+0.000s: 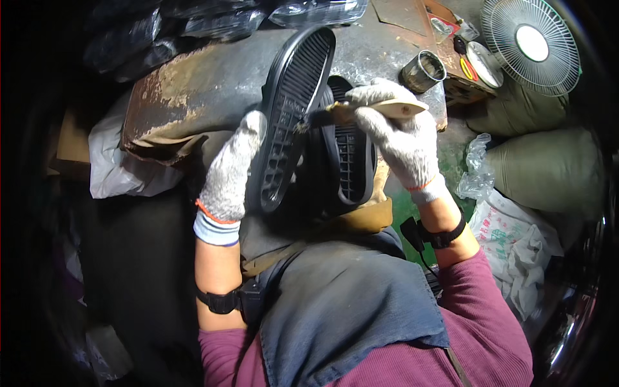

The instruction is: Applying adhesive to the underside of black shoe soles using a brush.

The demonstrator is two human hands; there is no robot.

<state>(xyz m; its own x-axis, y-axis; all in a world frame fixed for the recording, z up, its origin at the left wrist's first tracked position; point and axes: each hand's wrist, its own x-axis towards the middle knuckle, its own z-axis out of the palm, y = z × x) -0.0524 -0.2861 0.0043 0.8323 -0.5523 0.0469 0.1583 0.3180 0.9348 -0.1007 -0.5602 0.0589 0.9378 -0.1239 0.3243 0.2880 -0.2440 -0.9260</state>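
Brush (pixel 342 115) sits pinched in the right hand (pixel 403 142), its tip at a black sole (pixel 291 109); I see the left hand (pixel 231 169) clasping that sole's side by the near edge of the desk (pixel 200 90).

View: head, 1 frame. Left camera of 2 fisheyes worn side by side on the person's head. Faces steeply down and a little forward, from over the apron (pixel 351 309) at the lower edge to the table (pixel 206 90) toward the upper. Range near: left hand (pixel 229 171) and right hand (pixel 407 138) sit just above mid-height. Upright, unmirrored (picture left = wearer's left); field very wide, corners dark, edges bowing rimward.
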